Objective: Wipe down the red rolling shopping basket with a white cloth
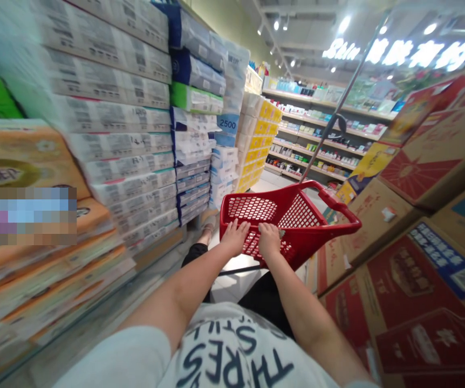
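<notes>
A red shopping cart with perforated walls stands just ahead of the person, in a shop aisle between two banks of stacked goods. Its raised red handle is on the right-hand side, angled away from the person, and neither hand is on it. The floor of the cart is hidden behind the near wall.

Both hands are on the near rim, a little apart. The left grip has its fingers laid over the edge; its thumb is out of sight, so I cannot tell whether it is clamped. The right grip curls over the rim and appears closed on it.

The step in hand looks like steadying or guiding the cart. A move onward would call for even pressure from both hands and care on the right – the handle is near the cardboard cartons there.

Below are the person's white shirt, with dark lettering, and dark trousers. To the left rise tall stacks of wrapped white packs, with orange packs nearer. Farther off, past yellow-fronted packs, are filled shelves under a glowing sign – a slanting pole crosses in front.
</notes>
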Available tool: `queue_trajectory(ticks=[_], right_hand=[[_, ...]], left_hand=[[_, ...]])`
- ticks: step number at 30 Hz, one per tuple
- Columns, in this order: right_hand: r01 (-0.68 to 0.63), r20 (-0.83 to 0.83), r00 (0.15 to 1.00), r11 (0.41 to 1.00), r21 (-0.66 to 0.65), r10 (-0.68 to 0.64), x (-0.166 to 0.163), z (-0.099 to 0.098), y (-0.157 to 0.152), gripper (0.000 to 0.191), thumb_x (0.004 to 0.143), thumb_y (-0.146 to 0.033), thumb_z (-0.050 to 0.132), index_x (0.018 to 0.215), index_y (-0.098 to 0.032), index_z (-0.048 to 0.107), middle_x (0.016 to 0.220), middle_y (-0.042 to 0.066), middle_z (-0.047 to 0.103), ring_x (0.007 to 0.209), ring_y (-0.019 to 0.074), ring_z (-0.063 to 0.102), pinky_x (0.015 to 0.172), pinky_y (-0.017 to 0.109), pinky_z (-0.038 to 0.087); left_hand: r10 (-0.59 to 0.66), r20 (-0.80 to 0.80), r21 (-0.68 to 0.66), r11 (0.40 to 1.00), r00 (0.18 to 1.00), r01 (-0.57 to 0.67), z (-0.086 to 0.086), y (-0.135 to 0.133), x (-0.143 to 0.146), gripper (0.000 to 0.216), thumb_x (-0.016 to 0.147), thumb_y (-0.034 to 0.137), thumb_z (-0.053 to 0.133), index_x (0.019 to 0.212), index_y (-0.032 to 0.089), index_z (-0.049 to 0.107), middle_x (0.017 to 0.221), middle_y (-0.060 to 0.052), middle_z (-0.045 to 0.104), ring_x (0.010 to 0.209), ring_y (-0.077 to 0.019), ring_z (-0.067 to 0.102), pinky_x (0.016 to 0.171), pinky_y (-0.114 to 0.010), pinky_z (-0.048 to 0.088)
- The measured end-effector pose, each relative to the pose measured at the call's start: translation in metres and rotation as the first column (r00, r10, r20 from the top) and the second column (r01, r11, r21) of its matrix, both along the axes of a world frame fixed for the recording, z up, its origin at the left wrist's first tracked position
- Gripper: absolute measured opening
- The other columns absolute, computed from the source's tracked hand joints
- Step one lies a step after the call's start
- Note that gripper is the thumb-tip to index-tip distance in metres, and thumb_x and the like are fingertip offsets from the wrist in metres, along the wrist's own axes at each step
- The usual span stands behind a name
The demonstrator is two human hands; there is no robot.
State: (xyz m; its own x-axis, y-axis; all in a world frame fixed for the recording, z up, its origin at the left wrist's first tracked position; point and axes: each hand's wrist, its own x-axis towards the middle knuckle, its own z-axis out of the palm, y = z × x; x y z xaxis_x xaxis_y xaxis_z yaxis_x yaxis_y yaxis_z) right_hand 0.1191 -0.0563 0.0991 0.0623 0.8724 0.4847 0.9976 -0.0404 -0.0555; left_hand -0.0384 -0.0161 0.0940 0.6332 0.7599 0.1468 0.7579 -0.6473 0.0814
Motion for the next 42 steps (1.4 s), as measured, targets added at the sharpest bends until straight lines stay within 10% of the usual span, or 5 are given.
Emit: queue_trajectory(ticks=[7,12,20,30,42], right_hand=[[-0.081,0.003,0.997,0.996,-0.028,0.081,-0.002,0.004,-0.004,0.040,0.088,-0.010,0.040,0.120,-0.022,0.060,0.122,0.007,0.061,0.112,0.0218,0.047,0.105,0.038,0.022],[0.167,-0.123,0.981,0.979,0.117,-0.153,0.040,0.008,-0.016,0.033,0.087,-0.013,0.040,0.106,-0.022,0.066,0.114,0.006,0.065,0.108,0.0236,0.047,0.108,0.045,0.015],[0.194,-0.142,0.976,0.960,0.203,-0.168,0.040,0.000,-0.011,0.031,0.084,-0.012,0.043,0.103,-0.017,0.067,0.107,0.009,0.065,0.105,0.0252,0.046,0.104,0.041,0.023],[-0.115,-0.039,0.993,0.991,-0.063,0.112,-0.026,0.001,0.010,0.038,0.087,-0.008,0.040,0.117,-0.014,0.062,0.116,0.010,0.063,0.106,0.0209,0.050,0.099,0.031,0.031],[-0.045,0.003,0.999,0.995,0.091,0.045,0.027,-0.001,-0.013,0.039,0.087,-0.010,0.041,0.120,-0.014,0.062,0.123,0.009,0.061,0.115,0.0223,0.045,0.106,0.033,0.028]], left_hand=[[0.006,-0.032,-0.004,1.000,0.999,-0.006,0.000,0.002,0.000,0.075,0.082,0.018,0.047,0.151,0.018,0.018,0.157,-0.008,0.021,0.144,-0.0347,0.011,0.116,-0.049,0.015],[-0.006,-0.038,0.008,1.000,0.999,0.007,0.002,0.000,0.001,0.076,0.081,0.018,0.047,0.151,0.019,0.016,0.157,-0.008,0.023,0.144,-0.0341,0.012,0.115,-0.051,0.017],[-0.001,-0.029,0.010,1.000,1.000,0.001,0.001,-0.001,0.001,0.074,0.081,0.018,0.047,0.150,0.016,0.019,0.157,-0.007,0.023,0.144,-0.0360,0.012,0.116,-0.049,0.015],[-0.008,0.015,0.006,1.000,1.000,0.008,-0.003,0.001,0.000,0.075,0.082,0.018,0.045,0.151,0.019,0.017,0.156,-0.008,0.025,0.144,-0.0351,0.011,0.115,-0.052,0.017],[-0.010,-0.004,0.025,1.000,1.000,0.010,-0.003,0.002,0.002,0.078,0.081,0.018,0.049,0.151,0.021,0.016,0.157,-0.006,0.024,0.144,-0.0358,0.013,0.115,-0.050,0.016]])
